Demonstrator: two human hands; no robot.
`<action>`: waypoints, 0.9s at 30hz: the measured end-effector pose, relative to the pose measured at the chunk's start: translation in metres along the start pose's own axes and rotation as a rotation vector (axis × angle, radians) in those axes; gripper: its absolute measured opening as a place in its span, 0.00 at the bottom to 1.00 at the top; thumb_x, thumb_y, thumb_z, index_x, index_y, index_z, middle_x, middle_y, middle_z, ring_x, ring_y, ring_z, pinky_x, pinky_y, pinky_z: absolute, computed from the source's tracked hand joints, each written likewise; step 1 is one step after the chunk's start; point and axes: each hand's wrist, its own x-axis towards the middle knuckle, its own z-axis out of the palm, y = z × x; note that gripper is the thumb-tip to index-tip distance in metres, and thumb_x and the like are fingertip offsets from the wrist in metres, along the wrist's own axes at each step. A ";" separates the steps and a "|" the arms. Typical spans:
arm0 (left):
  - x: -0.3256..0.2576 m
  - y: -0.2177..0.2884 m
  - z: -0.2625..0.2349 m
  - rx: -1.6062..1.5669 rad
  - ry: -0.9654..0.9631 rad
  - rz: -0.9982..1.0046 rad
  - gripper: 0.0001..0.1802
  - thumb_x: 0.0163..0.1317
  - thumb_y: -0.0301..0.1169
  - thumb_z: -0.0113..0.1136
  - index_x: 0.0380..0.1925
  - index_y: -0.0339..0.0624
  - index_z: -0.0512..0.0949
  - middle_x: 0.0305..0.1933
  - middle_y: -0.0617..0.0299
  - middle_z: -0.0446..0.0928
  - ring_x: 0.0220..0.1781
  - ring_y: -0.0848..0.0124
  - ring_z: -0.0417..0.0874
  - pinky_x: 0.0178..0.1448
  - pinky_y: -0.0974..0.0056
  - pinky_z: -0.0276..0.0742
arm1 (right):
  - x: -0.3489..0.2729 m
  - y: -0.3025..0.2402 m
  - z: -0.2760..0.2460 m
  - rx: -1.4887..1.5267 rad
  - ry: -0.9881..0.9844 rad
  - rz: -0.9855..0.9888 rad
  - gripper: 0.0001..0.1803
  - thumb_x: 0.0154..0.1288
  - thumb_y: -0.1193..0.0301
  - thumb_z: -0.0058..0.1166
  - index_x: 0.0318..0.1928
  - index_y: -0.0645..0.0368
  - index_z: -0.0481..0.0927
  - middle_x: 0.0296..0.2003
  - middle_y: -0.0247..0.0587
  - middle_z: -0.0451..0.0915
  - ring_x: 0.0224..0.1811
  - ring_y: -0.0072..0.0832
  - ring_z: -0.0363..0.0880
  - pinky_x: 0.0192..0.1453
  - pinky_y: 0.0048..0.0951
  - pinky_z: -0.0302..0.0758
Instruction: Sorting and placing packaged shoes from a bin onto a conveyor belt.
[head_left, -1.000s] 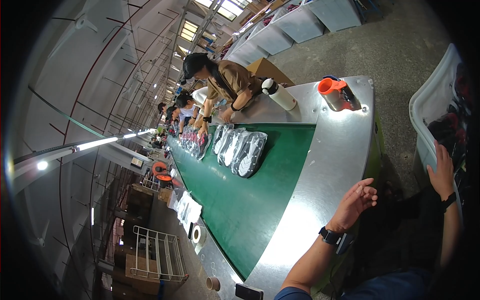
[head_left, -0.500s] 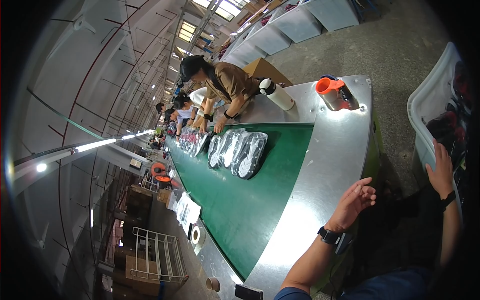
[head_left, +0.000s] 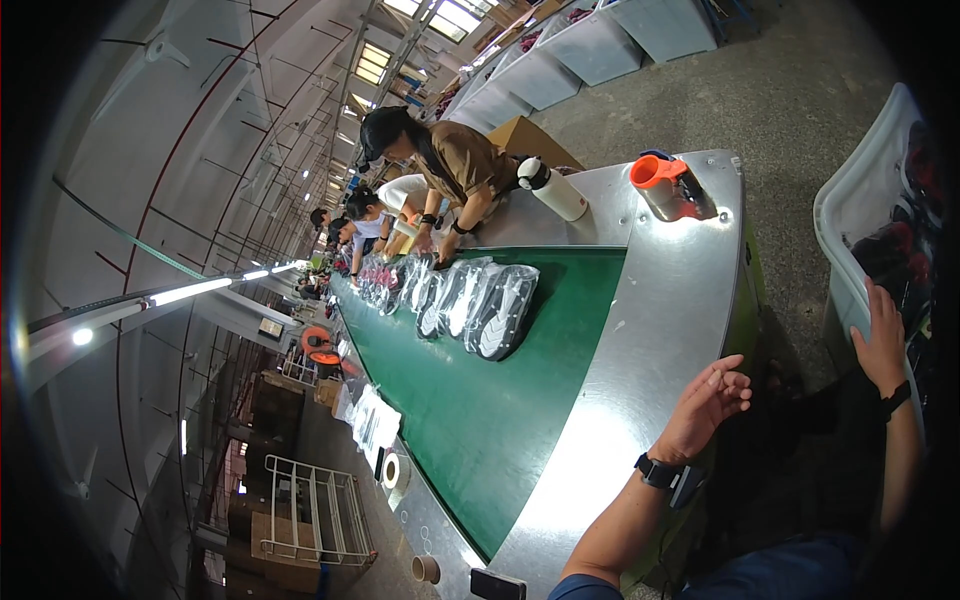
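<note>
My left hand [head_left: 706,408] hovers beside the edge of the metal table [head_left: 630,340], fingers loosely bent and apart, holding nothing. My right hand [head_left: 882,347] is open, its fingers stretched along the rim of a pale plastic bin [head_left: 836,215]. Inside the bin lie dark and red items in clear wrapping, too dim to make out fully. Farther off, on the green conveyor belt [head_left: 520,410], lie several grey-and-black shoes [head_left: 503,312] in clear plastic bags, well away from both hands.
A co-worker in a brown shirt [head_left: 462,165] leans over the belt, with others beyond. On the metal table are a white bottle [head_left: 556,190], an orange-rimmed tape dispenser [head_left: 665,185], a phone [head_left: 497,584] and tape rolls [head_left: 396,471]. White bins [head_left: 590,50] line the back.
The brown-shirted co-worker's hands have shifted slightly right, and a bagged shoe now lies closer to the nearer shoes. A person behind has leaned forward. My hands stay in place.
</note>
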 end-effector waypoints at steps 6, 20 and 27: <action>0.000 0.002 0.000 0.007 0.000 -0.004 0.29 0.78 0.48 0.53 0.70 0.43 0.68 0.55 0.60 0.79 0.58 0.67 0.80 0.65 0.57 0.76 | 0.000 -0.003 -0.003 0.010 -0.010 0.002 0.52 0.58 0.77 0.66 0.80 0.49 0.53 0.71 0.53 0.64 0.72 0.52 0.66 0.74 0.47 0.64; -0.001 0.001 0.003 0.002 0.008 -0.008 0.29 0.77 0.47 0.54 0.70 0.43 0.68 0.54 0.60 0.79 0.58 0.67 0.81 0.65 0.57 0.76 | 0.001 -0.002 -0.006 0.027 -0.016 -0.014 0.53 0.58 0.77 0.67 0.80 0.50 0.53 0.71 0.53 0.64 0.72 0.53 0.66 0.72 0.48 0.65; 0.000 0.001 0.002 0.011 0.009 -0.015 0.29 0.78 0.46 0.54 0.70 0.43 0.68 0.54 0.60 0.79 0.58 0.67 0.81 0.65 0.57 0.76 | -0.001 -0.001 0.000 0.014 -0.005 -0.005 0.52 0.58 0.77 0.67 0.80 0.50 0.53 0.71 0.53 0.64 0.71 0.53 0.66 0.72 0.48 0.65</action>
